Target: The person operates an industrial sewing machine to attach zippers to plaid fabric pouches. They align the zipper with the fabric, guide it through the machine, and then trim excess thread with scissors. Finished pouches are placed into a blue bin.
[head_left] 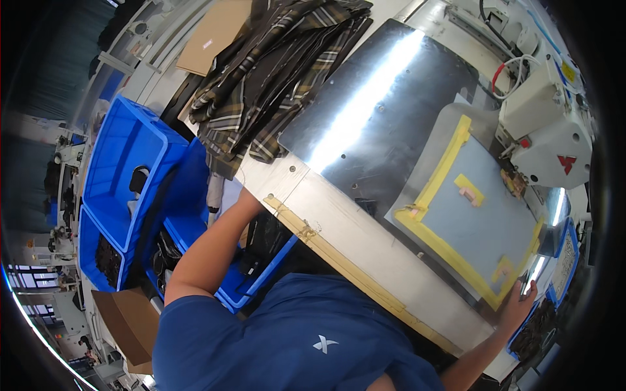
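My right hand [517,305] is beside the lower right corner of a flat grey panel [482,208] edged with yellow tape. Its fingers are apart and nothing shows in them. My left forearm [218,241] reaches to the table's left edge, where the hand drops out of sight behind the tabletop. Near that edge lies a heap of dark plaid fabric pieces [261,85], partly overhanging. The taped panel rests on the table, next to the head of a white sewing machine [554,146].
A shiny metal plate [372,98] covers the table's middle. Blue bins [140,150] stand on the left, with an open cardboard box [130,326] below them. Brown cardboard [215,36] lies behind the fabric. Another blue bin [566,260] sits at the far right.
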`<control>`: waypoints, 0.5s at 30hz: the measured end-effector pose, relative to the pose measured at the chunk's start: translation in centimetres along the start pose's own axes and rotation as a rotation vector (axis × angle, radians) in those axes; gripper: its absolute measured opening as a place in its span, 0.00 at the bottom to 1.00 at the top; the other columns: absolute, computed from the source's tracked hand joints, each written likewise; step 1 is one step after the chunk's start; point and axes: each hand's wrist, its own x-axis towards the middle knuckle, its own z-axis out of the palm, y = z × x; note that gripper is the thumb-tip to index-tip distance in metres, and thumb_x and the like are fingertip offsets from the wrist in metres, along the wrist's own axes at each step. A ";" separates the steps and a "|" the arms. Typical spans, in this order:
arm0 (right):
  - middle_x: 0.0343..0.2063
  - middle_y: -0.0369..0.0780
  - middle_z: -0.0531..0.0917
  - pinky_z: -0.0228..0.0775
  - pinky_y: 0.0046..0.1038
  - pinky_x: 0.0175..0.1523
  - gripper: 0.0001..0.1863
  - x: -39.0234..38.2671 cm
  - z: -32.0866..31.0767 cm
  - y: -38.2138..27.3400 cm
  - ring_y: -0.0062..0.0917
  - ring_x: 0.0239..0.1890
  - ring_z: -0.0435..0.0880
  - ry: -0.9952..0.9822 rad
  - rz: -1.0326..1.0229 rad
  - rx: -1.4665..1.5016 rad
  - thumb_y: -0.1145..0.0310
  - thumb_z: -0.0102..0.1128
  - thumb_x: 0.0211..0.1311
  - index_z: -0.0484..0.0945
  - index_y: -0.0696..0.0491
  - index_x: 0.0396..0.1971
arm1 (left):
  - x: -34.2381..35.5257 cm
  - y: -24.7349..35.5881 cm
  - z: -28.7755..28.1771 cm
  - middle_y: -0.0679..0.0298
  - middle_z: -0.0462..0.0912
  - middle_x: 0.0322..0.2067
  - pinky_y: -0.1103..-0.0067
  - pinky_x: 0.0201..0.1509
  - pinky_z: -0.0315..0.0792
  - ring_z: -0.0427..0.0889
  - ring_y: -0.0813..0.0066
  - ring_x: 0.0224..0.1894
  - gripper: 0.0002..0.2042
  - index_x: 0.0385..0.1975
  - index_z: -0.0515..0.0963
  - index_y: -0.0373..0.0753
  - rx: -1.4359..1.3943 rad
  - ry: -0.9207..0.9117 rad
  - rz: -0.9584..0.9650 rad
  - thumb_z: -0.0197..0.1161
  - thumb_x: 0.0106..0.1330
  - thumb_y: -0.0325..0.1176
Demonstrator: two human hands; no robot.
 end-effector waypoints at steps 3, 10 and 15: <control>0.59 0.51 0.82 0.67 0.37 0.69 0.29 0.1 -0.6 -0.9 0.37 0.60 0.81 -0.004 -0.003 -0.057 0.57 0.63 0.77 0.70 0.56 0.70 | -0.2 -1.9 1.5 0.46 0.76 0.67 0.56 0.76 0.64 0.71 0.42 0.71 0.29 0.66 0.77 0.40 -0.293 0.023 -0.111 0.66 0.70 0.49; 0.45 0.52 0.85 0.73 0.39 0.59 0.26 0.7 -2.5 -4.6 0.43 0.48 0.84 -0.038 0.094 -0.265 0.54 0.65 0.74 0.77 0.55 0.62 | 0.2 -0.6 1.6 0.47 0.77 0.67 0.56 0.75 0.64 0.72 0.42 0.70 0.28 0.67 0.77 0.41 -0.323 0.001 -0.096 0.65 0.70 0.48; 0.49 0.49 0.81 0.71 0.41 0.61 0.23 0.6 -2.8 -6.0 0.47 0.54 0.81 0.159 -0.165 -0.506 0.59 0.65 0.71 0.78 0.57 0.59 | 1.9 2.6 0.4 0.48 0.77 0.67 0.56 0.75 0.65 0.72 0.43 0.70 0.28 0.68 0.76 0.42 -0.012 -0.053 0.083 0.65 0.70 0.47</control>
